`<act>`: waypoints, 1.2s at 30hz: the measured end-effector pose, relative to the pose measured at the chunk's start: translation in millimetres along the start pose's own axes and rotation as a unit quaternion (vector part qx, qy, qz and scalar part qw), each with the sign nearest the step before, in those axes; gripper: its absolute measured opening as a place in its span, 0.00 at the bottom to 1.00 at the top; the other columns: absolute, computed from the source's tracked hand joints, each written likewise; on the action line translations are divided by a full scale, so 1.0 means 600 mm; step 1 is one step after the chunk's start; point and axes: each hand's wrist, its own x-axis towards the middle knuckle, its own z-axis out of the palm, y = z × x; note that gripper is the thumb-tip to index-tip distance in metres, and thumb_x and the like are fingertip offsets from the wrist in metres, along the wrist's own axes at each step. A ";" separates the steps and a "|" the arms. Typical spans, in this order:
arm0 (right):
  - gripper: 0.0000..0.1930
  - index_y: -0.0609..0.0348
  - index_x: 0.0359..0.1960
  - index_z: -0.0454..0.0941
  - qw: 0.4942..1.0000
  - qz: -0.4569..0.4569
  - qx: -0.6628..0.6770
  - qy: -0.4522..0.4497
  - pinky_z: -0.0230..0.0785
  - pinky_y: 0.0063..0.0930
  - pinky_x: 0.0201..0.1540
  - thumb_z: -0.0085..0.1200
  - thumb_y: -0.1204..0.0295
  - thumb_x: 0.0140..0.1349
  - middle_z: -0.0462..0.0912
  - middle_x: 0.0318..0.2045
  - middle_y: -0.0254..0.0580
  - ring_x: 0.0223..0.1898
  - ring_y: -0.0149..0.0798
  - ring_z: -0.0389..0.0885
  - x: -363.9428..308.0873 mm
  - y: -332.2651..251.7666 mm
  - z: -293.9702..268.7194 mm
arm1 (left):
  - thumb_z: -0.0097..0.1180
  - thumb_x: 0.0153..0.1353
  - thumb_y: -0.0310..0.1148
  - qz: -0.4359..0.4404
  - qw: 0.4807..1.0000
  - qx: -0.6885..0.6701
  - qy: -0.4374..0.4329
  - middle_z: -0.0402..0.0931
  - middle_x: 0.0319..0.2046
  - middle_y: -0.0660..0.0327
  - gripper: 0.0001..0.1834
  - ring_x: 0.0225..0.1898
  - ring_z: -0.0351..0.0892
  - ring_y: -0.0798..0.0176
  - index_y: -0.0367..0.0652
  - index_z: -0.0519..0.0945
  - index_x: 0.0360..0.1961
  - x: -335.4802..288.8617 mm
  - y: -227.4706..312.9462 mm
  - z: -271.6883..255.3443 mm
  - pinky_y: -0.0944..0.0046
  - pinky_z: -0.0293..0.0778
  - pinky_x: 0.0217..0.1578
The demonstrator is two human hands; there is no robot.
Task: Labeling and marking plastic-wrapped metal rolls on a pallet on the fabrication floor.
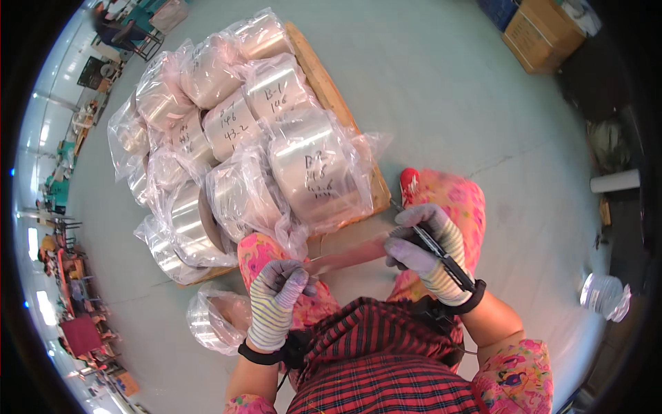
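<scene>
My left hand (279, 298), in a striped glove with grey fingertips, pinches one end of a translucent, pinkish strip (348, 257). The strip stretches over my lap, and its other end meets the fingers of my right hand (429, 252). Along that right palm lies a slim black pen-like tool (452, 265), tucked under the thumb; its exact kind is unclear. Just beyond the strip stands the nearest shiny roll (314, 176), wrapped in clear plastic with black handwriting on its side. Another wrapped roll (238, 196) sits to its left.
Several bagged rolls crowd a wooden pallet (323, 79) ahead and left. One wrapped roll (210, 321) rests on the floor by my left arm. At right are a clear plastic jug (600, 295) and a white tube (616, 181). A cardboard box (541, 34) stands far right.
</scene>
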 end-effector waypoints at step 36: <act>0.11 0.64 0.33 0.73 0.936 -0.019 -0.315 0.154 0.64 0.18 0.31 0.61 0.76 0.51 0.73 0.26 0.28 0.27 0.22 0.65 0.350 0.292 0.019 | 0.42 0.64 0.42 0.084 0.824 0.374 0.418 0.75 0.28 0.42 0.19 0.31 0.74 0.38 0.33 0.69 0.38 0.365 -0.163 0.013 0.49 0.69 0.30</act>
